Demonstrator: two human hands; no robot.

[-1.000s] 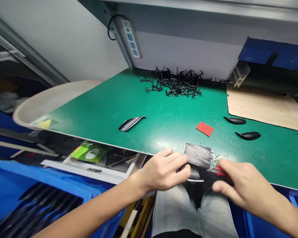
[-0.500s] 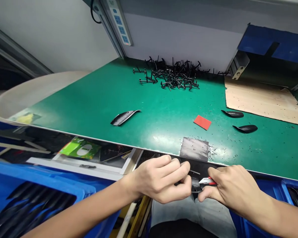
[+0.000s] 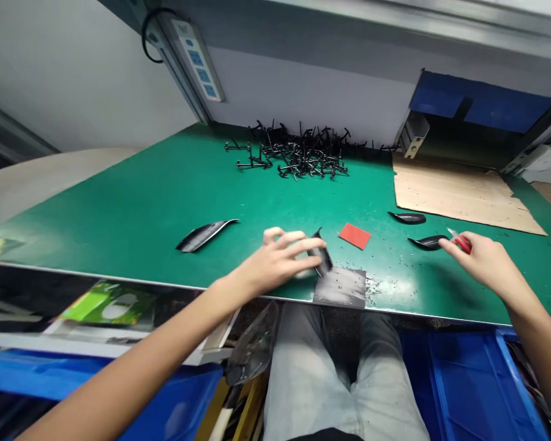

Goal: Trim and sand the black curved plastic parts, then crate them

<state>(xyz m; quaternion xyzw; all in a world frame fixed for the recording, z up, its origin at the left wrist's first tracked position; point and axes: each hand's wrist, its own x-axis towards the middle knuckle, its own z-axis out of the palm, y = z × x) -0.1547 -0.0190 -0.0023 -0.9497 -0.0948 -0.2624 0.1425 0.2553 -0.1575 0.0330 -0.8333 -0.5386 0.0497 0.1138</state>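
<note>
My left hand [image 3: 289,254] is over the front of the green table [image 3: 133,202], its fingers closed on a curved black shell piece [image 3: 322,260]. The piece is tilted above the corner of a grey, dust-streaked sanding sheet [image 3: 342,286]. Farther right, my right hand [image 3: 484,260] grips a red craft knife [image 3: 461,242], its pale blade end pointing up and left. Under those fingertips is a second curved black piece [image 3: 427,243], and another black piece [image 3: 408,218] lies just behind it. A similar shell [image 3: 206,236] rests to the left, hollow side showing.
Many black T-shaped parts [image 3: 303,153] are heaped at the back. A red rectangle [image 3: 355,236] lies mid-table, with black shavings around. Cardboard [image 3: 459,196] covers the back right. Blue bins [image 3: 468,380] stand below the front edge, near an open drawer [image 3: 96,346].
Both hands have risen from below the table edge and parted. The left carried the black piece up over the table; the right moved right with the knife. The view shifted too.
</note>
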